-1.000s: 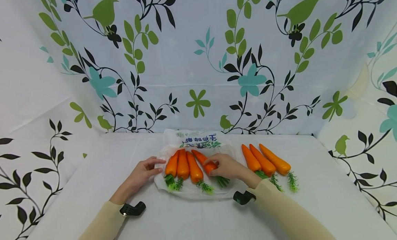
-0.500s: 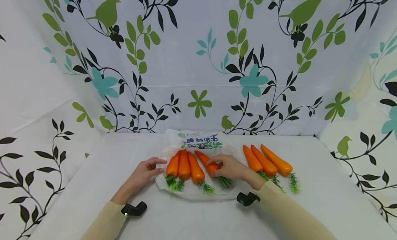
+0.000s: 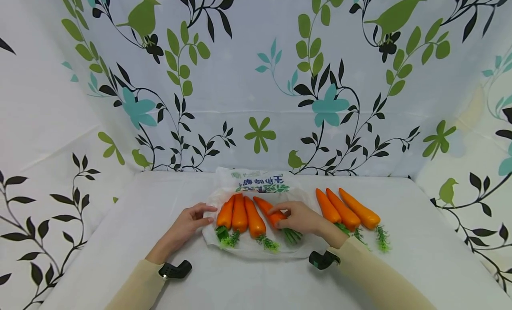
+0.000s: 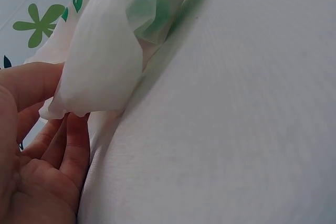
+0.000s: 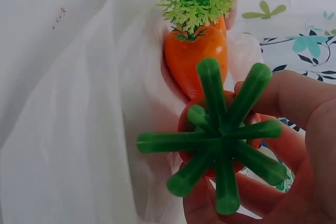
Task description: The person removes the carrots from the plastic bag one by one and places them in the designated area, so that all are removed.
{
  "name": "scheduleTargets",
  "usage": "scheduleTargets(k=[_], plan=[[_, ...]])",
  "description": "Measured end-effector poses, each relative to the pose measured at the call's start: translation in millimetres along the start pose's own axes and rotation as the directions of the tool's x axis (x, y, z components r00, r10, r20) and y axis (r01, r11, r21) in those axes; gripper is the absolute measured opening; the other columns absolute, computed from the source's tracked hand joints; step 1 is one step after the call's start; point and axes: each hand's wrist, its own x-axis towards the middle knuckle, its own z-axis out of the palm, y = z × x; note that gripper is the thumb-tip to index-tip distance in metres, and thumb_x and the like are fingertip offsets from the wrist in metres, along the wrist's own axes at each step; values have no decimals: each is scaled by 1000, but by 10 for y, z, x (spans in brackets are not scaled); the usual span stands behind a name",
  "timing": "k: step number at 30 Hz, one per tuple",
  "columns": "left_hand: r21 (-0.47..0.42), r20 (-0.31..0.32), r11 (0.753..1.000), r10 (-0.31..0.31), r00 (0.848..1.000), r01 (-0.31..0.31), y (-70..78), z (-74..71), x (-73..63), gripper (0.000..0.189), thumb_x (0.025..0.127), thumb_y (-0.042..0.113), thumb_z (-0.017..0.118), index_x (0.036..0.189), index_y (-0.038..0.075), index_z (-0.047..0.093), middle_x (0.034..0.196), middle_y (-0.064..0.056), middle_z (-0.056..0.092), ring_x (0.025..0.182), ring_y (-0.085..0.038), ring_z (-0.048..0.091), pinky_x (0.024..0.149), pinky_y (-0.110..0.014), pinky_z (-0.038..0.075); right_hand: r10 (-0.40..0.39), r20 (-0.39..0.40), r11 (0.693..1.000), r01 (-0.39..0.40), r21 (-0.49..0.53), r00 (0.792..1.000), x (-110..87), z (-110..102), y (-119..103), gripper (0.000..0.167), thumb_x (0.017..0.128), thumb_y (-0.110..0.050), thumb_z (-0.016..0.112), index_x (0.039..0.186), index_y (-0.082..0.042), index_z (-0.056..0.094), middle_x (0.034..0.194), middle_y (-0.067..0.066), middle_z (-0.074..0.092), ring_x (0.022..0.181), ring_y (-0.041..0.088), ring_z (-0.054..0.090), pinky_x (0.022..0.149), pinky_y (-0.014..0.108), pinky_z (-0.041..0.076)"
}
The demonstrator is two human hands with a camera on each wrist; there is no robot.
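Observation:
A thin white plastic bag (image 3: 230,248) with printed lettering lies flat on the table. My left hand (image 3: 190,223) is at its left edge; in the left wrist view, thumb and fingers pinch a fold of the bag (image 4: 102,61). On the bag, three orange carrots (image 3: 240,214) with leafy green tops lie side by side, tips pointing away from me. To their right, a slanted carrot (image 3: 262,205) is gripped near its top by my right hand (image 3: 298,215). The right wrist view shows its stubby green stalks (image 5: 223,135) end-on, with my fingers (image 5: 286,95) round the orange body.
Three more carrots (image 3: 342,210) lie on the white table (image 3: 240,283) right of the bag, partly behind my right forearm. A patterned cloth (image 3: 224,101) with leaves and birds hangs behind the table. Each wrist wears a black camera (image 3: 175,270).
The head view has turned slightly left, so everything sits a little further right. The carrot in my right hand has shifted slightly right of the three beside it. The left hand keeps its place.

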Motion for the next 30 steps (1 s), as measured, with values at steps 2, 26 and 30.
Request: scheduleTargets(k=[2,26,30], plan=[[-7,0,1000,0,1000,0,-5,8,3,31,92,15,71,122,5,68,134,-12,56,129,-31,43,113,-51,27,5,-2,1000,-5,4,1000,-18,1,-2,29,89,-21,73,118,-21,73,122,1,63,94,20,55,79,33,49],[-33,-1,999,-21,1000,21,9,10,9,33,92,12,70,123,3,67,138,-16,54,141,-37,33,116,-54,20,-4,-12,1000,5,9,1000,-226,-44,-17,28,90,-21,66,117,-22,73,121,0,64,96,20,55,80,33,50],[-41,-2,999,-26,1000,26,10,15,8,32,92,11,70,123,3,67,136,-15,55,141,-37,33,116,-54,20,-12,-13,1000,13,8,1000,-250,-43,-14,28,91,-20,65,117,-22,72,122,-1,64,98,19,56,82,34,50]])
